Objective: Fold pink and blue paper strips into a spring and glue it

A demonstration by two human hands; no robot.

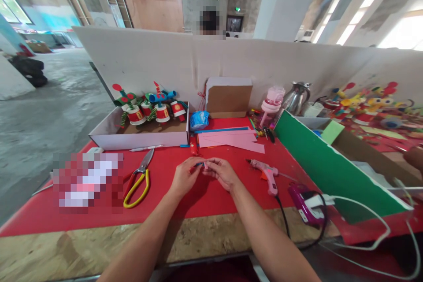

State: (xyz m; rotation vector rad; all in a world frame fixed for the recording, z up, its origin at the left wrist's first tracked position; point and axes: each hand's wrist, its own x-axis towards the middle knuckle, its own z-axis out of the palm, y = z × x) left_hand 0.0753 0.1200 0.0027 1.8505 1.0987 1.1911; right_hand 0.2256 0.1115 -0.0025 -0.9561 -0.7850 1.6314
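Observation:
My left hand (185, 177) and my right hand (223, 173) meet over the red table covering, fingers pinched together. Between their fingertips is a small pink paper piece (206, 165), with a bit of blue beside it at the left fingers; its full shape is hidden. Beyond the hands lie pink paper strips (228, 138) and a blue strip (224, 130). To the right rests a pink hot glue gun (266, 173) with a black cord. Scissors (140, 180) with red and yellow handles lie to the left, blades pointing away.
A white box (142, 139) at the back left holds several paper-cup figures (161, 112). On the right stand a green-sided box (330, 172) and a purple power strip (306, 205) with cables. A pink bottle (272, 101) and metal jug (297, 97) are behind. Another person's hand (414, 158) shows at the right edge.

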